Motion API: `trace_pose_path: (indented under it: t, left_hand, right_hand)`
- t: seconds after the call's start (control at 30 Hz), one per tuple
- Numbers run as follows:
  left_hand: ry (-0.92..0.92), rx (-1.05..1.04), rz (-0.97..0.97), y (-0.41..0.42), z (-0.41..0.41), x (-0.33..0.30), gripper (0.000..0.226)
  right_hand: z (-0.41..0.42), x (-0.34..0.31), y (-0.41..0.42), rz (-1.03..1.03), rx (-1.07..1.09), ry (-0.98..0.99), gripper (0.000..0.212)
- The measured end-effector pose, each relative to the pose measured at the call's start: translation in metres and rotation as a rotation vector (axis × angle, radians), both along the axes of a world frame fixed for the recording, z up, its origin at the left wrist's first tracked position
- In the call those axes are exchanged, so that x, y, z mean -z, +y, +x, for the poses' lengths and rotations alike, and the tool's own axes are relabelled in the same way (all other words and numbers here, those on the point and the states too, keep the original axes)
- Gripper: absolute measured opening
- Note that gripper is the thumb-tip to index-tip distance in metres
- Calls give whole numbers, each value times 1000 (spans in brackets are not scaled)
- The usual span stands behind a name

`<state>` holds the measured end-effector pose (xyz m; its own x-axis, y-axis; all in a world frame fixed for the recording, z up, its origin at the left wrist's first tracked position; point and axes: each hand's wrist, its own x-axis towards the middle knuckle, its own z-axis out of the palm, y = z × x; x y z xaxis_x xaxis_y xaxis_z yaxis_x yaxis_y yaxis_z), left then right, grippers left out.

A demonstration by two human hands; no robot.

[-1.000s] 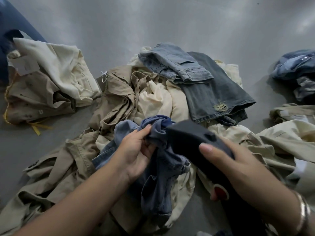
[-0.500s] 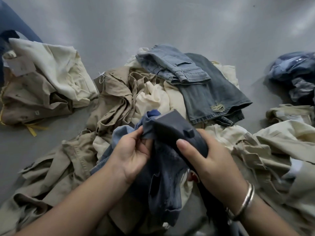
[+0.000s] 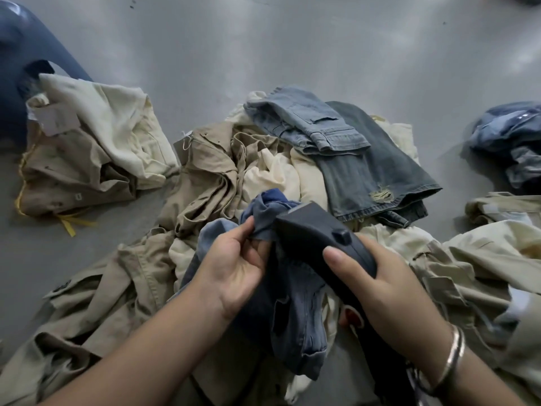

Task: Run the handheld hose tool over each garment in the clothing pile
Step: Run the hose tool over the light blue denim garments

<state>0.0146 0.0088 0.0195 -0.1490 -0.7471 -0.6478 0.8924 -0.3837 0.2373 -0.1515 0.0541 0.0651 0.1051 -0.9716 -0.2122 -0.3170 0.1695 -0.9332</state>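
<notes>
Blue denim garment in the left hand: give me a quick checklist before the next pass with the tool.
1. Left hand pinches the bunched blue denim garment: ok.
2. Right hand grips the dark grey handheld hose tool: ok.
3. Tool head against the held fabric: ok, it meets the bunched top.
4. Fabric spread flat for a pass: not ok, it is bunched and hangs in folds.
5. Tool running: cannot tell.
6. Hose free of the beige clothing pile: cannot tell, hidden under the wrist.
</notes>
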Motion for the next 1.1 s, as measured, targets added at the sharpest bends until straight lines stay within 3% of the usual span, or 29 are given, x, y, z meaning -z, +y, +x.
trace_pose_path:
  t: [0.13,0.27,0.37,0.43,0.53,0.57,0.63,0.67,0.7,0.73,0.8,0.87,0.9,0.93,0.97,1.03,1.1]
  left_hand:
    - [-13,-10,-23,-1,5,-1,61]
    - [8,35,-10,4,1,3,55]
    - [-157,136,-41,-4,7,-1,48]
    - [-433,313,-97,-19,26,-9,35]
    - [-890,621,-228,-49,55,-15,16]
    - [-1134,749,-280,-60,61,-11,13]
    - [-1833,1008,-379,-81,70,4,9]
    - [-2200,1022,-368,-88,73,8,11]
    - [-2401,889,-338,-94,77,11,14]
    - [-2420,724,-305,-102,84,17,17]
    - [-1931,452,-146,-117,95,24,18]
    - [-1379,393,-106,-115,93,28,30]
    - [-1240,395,-147,-101,86,32,44]
    - [-1290,400,-226,-81,77,38,57]
    - [-1468,377,-353,-53,65,44,66]
    - [-1806,345,-685,15,29,56,68]
    - [-1944,432,-934,66,-7,79,65]
  right_hand:
    - [-13,-9,2,-1,96,-119,38]
    - [-11,-3,8,91,-11,-118,37]
    - [-10,6,2,42,77,-53,29]
    - [-23,7,-3,-35,188,-13,30]
    - [-43,7,0,-24,272,-102,28]
    - [-45,10,3,-8,270,-99,29]
    - [-44,19,8,17,251,-55,37]
    - [-41,25,10,25,240,-34,38]
    - [-39,31,10,19,224,-3,35]
    - [-35,36,10,7,210,20,28]
    - [-29,40,7,-8,212,24,15]
    - [-26,40,4,-4,226,-4,23]
    - [-25,39,2,7,239,-23,28]
    - [-23,37,1,13,257,-46,32]
    - [-23,36,-1,16,271,-62,33]
    - [-21,38,-4,31,287,-68,38]
    - [-21,42,-5,71,293,-73,40]
